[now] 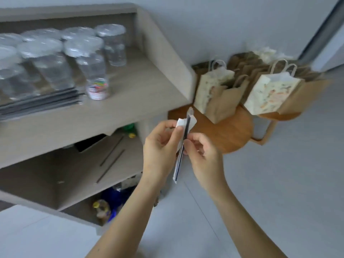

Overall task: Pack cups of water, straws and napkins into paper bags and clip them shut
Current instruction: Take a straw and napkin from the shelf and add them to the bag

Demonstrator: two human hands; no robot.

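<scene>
Grey floor surrounds our shelf unit (130,101), where we count at least seven sealed cups (113,45). Two wooden stools (229,135) bear two white printed bags (268,94) among blurred brown ones. Our left hand (160,151) and right hand (202,157) pinch one straw (187,125) against one napkin (181,124), midair.

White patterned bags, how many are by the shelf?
2. One white bag stands on the round wooden stool, beside a brown bag; the other white bag stands farther right. More may be hidden behind.
</scene>
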